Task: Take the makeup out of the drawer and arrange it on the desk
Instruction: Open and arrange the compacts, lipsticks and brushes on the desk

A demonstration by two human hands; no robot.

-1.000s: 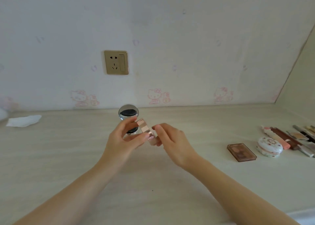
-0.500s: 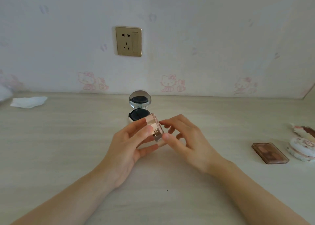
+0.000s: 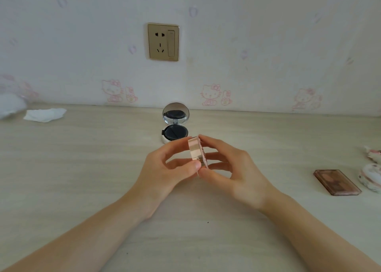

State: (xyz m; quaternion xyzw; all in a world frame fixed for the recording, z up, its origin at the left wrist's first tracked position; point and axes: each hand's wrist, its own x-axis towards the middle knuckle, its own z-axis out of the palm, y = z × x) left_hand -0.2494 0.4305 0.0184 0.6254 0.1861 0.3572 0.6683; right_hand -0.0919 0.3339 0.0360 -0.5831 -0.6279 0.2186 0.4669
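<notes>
Both hands meet above the middle of the surface (image 3: 82, 168) and share one small round rose-gold case (image 3: 195, 152), held on edge so its rim faces the camera. The left hand (image 3: 165, 173) pinches it with the thumb at the lower rim and the fingers curled over the top. The right hand (image 3: 233, 173) grips its other face, with the thumb near the bottom edge and the fingers curved round the top and side. The case is lifted off the surface, not resting on it.

Just behind the hands, toward the back edge, an open compact (image 3: 175, 125) stands with its mirror lid upright and a dark puff in the base.

Near the right edge lies a flat brown palette (image 3: 336, 182). Just beside it sits a round white floral case (image 3: 371, 177), cut off by the frame. Behind that, another pink-and-white item (image 3: 373, 152) is only partly in view, too little to tell what it is.

At the back left corner lies a crumpled white tissue (image 3: 44, 114). On the wall above the compact is a gold socket (image 3: 163, 42).
</notes>
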